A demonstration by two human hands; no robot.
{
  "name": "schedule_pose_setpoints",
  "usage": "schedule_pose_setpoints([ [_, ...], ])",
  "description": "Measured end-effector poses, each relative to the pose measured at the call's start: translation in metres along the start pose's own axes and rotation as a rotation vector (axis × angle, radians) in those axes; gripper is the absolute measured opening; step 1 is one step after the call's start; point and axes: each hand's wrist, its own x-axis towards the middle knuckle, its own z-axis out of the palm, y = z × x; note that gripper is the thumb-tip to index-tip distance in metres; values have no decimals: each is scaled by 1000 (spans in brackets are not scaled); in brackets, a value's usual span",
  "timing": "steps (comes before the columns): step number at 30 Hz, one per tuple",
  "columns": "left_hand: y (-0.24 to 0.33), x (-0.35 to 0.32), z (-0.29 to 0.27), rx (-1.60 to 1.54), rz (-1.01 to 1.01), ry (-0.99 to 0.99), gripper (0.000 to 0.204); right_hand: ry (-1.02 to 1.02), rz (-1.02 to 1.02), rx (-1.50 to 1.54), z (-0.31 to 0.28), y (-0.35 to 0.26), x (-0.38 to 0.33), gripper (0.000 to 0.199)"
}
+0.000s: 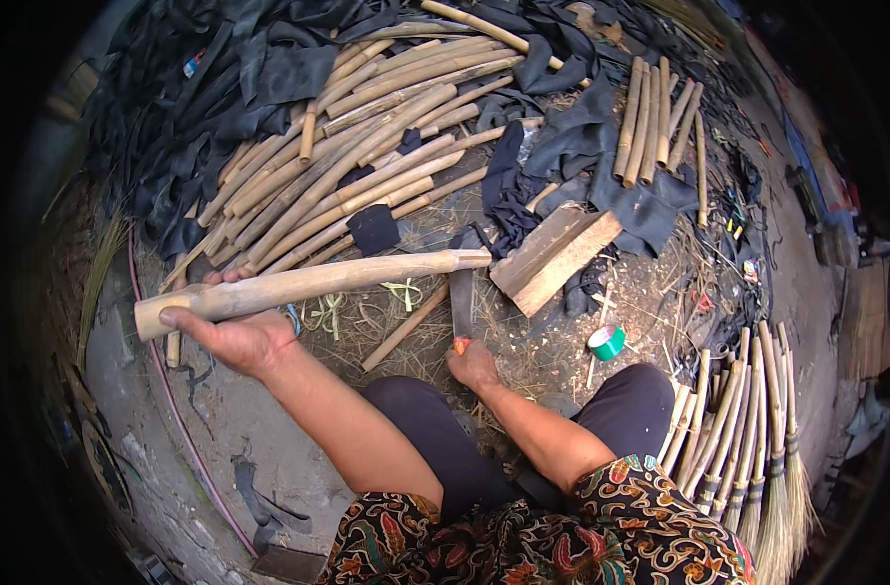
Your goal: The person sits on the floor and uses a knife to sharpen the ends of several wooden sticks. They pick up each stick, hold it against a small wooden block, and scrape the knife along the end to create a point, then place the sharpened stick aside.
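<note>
While gripped — bamboo pole (pixel 308 283), knife (pixel 461 302).

A small red, white and blue packet (pixel 192 65) lay among the black rubber strips (pixel 269 73) at upper left; no signs or screens showed.

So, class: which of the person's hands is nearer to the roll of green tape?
Right. The right hand, gripping a knife, sits just left of the green tape; the left hand holds a bamboo pole far across the ground.
</note>
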Motion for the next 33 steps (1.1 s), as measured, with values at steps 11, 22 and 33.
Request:
schedule_pose_setpoints([
  [11, 34, -30, 27, -128, 52, -143, 64, -461, -3, 1095, -268, 29, -128, 21],
  [22, 26, -107, 90, -128, 17, -308, 76, 401, -324, 155, -273, 106, -53, 23],
  [33, 65, -150, 63, -269, -80, -610, 82, 269, -445, 150, -241, 89, 12, 22],
])
